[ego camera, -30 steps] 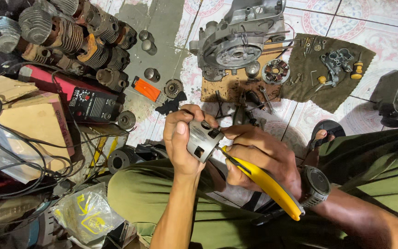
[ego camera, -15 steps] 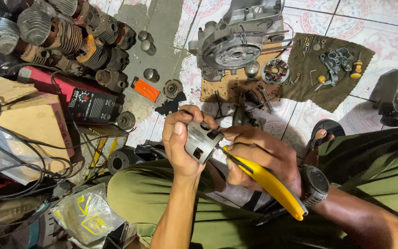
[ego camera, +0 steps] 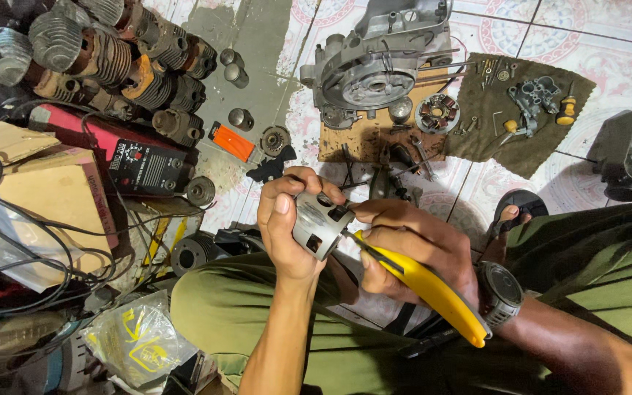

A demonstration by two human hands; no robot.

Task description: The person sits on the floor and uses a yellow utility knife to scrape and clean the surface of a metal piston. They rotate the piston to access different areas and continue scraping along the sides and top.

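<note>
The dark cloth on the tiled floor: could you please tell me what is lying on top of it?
On the dark cloth lie a grey metal casting, two yellow-handled tools, and small screws and bits. Whatever lies beneath the cloth is covered.

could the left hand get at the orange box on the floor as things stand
Probably not right now. The left hand is full, fingers wrapped round the metal piston. The floor path to the orange box looks open, with only small metal parts nearby, so it would have to put the piston down first.
</note>
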